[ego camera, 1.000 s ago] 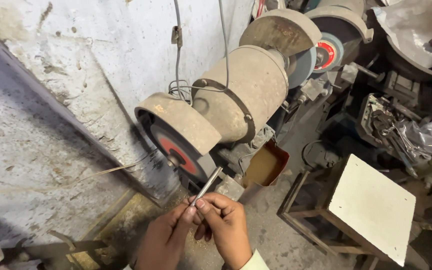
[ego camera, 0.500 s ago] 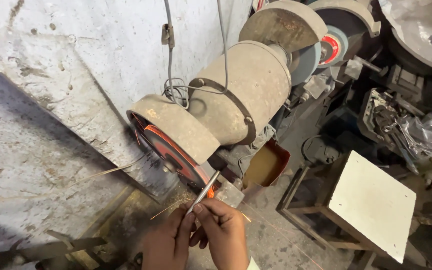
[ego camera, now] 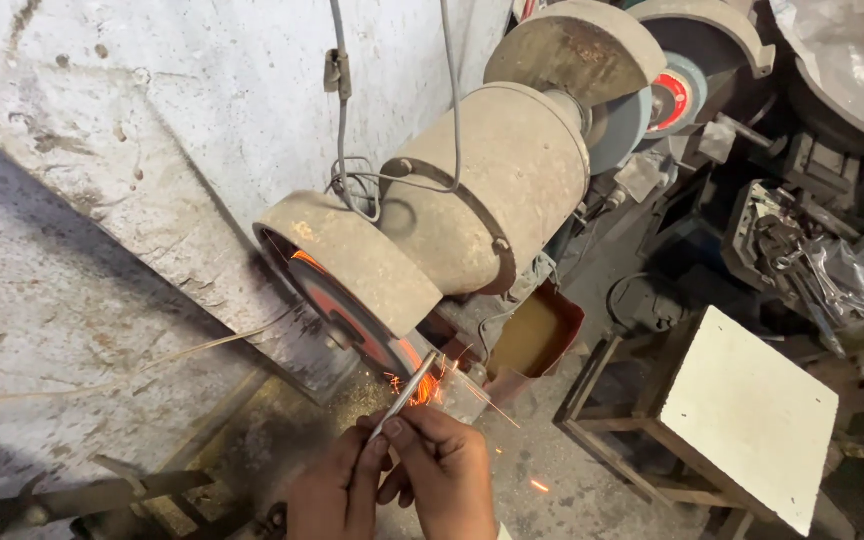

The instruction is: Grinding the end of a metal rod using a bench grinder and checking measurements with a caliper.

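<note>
A dusty bench grinder (ego camera: 482,190) stands against the wall, its near grinding wheel (ego camera: 347,320) reddish under a metal guard. Both hands grip a thin metal rod (ego camera: 402,395) whose tip touches the wheel's lower edge, throwing orange sparks (ego camera: 422,388). My left hand (ego camera: 337,490) pinches the rod's lower end from the left. My right hand (ego camera: 447,470) holds it from the right, fingers closed around it. The rod's bottom end is hidden inside the hands.
A small wooden stool with a white top (ego camera: 747,420) stands to the right. A rusty brown tray (ego camera: 537,335) sits beneath the grinder. A second grinder wheel (ego camera: 672,100) and cluttered tools (ego camera: 792,260) lie behind. The white plastered wall (ego camera: 102,150) fills the left.
The rod's tip has come against the wheel and sparks now fly brightly. The view has shifted slightly, with the hands lower in the picture.
</note>
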